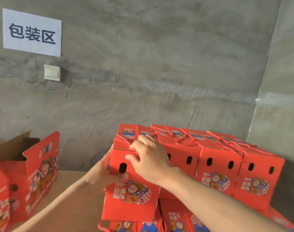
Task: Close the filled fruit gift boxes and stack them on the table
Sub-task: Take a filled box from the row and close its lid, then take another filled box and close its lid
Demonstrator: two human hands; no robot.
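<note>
Right grip [149,162] is clamped on the gift box [131,203] at its top. My fingers hook over the upper edge beside the red rope handle [124,139], and my thumb presses on the front face above the oval vent hole. Left grip [101,170] cups the box's left side with the thumb wrapped onto the front. Its fingers are hidden behind the box, so I judge this a hold rather than a flat push.

The box stands at the left end of the top row of closed boxes [226,164], against its neighbour. It rests on a lower layer of boxes [176,218] on the tabletop [72,190], and it looks slightly skewed against the row, so I take it that I am squaring it in.

Filled with fruit, it should feel heavy and bottom-weighted. The cardboard will be stiff along the folds, but the broad faces can dent and the glossy print may slip under dry fingers. I would carry the load through the side walls, low down, and use the top edge only to steer. The lid and rope could pull open.

An open box [40,164] with its flap raised stands well apart to the left, not yet closed.
</note>
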